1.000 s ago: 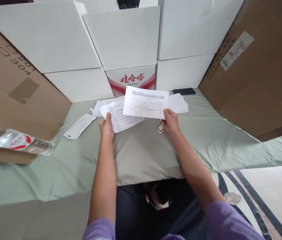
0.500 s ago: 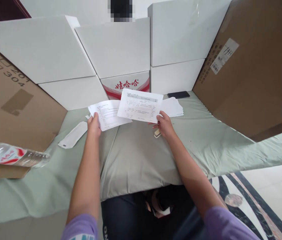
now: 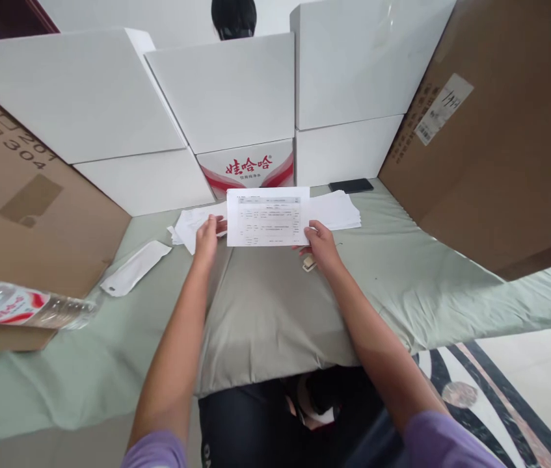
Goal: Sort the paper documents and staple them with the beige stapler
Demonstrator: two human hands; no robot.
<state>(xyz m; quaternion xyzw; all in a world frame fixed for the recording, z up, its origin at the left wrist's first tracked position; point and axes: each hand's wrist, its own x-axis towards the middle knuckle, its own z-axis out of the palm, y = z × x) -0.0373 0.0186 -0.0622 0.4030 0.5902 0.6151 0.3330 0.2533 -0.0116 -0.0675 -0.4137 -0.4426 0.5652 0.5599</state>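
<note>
My right hand grips a printed sheet of paper at its lower right corner, thumb on the printed face. Whether more than one sheet is in that grip I cannot tell. At the sheet's left edge is my left hand, fingers stretched towards it and nothing held. Behind that hand lies a pile of white papers on the cloth, partly hidden. Another stack of paper spreads out behind the sheet on the right. A small cream stapler-like object lies just below my right hand.
White boxes line the back, brown cartons stand at both sides. A black phone lies before the boxes. At left are a white long packet and a water bottle. A person's head shows behind the boxes.
My left hand has let go of its paper, which now lies on the cloth, and has moved right to the other sheet. The sheet in my right hand has levelled out and dropped slightly.
</note>
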